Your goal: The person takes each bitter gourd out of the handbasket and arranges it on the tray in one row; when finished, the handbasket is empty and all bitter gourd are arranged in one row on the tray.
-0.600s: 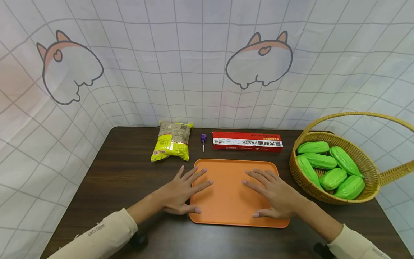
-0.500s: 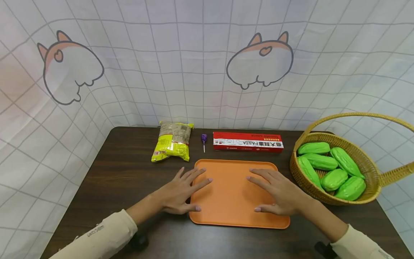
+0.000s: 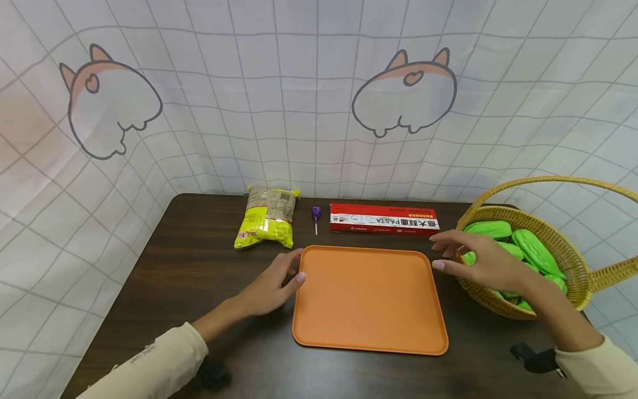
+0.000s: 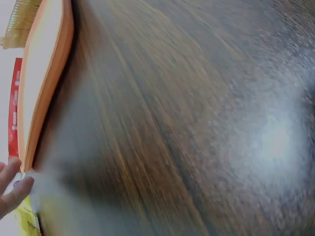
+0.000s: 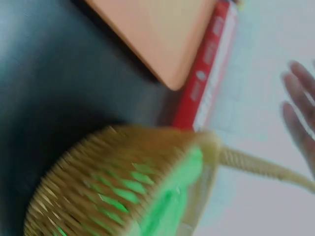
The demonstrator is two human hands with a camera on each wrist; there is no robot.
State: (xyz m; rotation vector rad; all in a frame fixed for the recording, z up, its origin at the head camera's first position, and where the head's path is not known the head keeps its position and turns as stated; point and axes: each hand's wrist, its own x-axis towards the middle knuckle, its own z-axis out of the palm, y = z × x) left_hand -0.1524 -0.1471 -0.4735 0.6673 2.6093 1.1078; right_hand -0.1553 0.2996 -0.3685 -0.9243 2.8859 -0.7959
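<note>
Green gourds (image 3: 538, 254) lie in the wicker basket (image 3: 573, 257); at its left rim, apparently above it, hangs my right hand (image 3: 480, 261), thumb and fingers parted, empty. My left hand (image 3: 271, 284), relaxed and empty, is at the orange tray's (image 3: 369, 299) left edge, contact unclear. I judge this a reach; grasping would call for lowering my right fingers.

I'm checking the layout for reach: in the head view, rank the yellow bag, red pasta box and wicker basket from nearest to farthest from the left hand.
1. Yellow bag: just beyond the left hand.
2. Red pasta box: farther right, beyond the orange tray.
3. Wicker basket: far right, past the tray.
</note>
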